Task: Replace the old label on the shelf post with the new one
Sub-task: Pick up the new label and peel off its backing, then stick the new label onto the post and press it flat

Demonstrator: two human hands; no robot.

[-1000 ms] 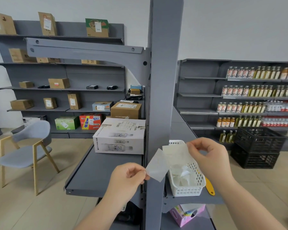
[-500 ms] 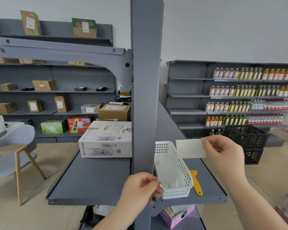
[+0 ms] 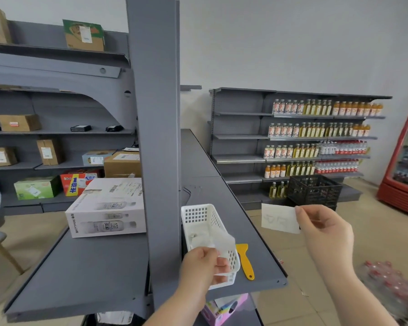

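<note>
Label in one hand, backing in the other

My right hand (image 3: 325, 234) pinches the label (image 3: 278, 218); my left hand (image 3: 201, 267) pinches translucent backing (image 3: 225, 247) over the white basket (image 3: 198, 216).

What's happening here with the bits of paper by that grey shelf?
A person stands at a grey shelf post in a shop. Their right hand holds up a white label by its edge, off to the right of the post. Their left hand holds a thin translucent sheet, probably the label's backing, over a white basket on the shelf. A yellow scraper lies beside the basket. No label is visible on the face of the post yet.
</note>
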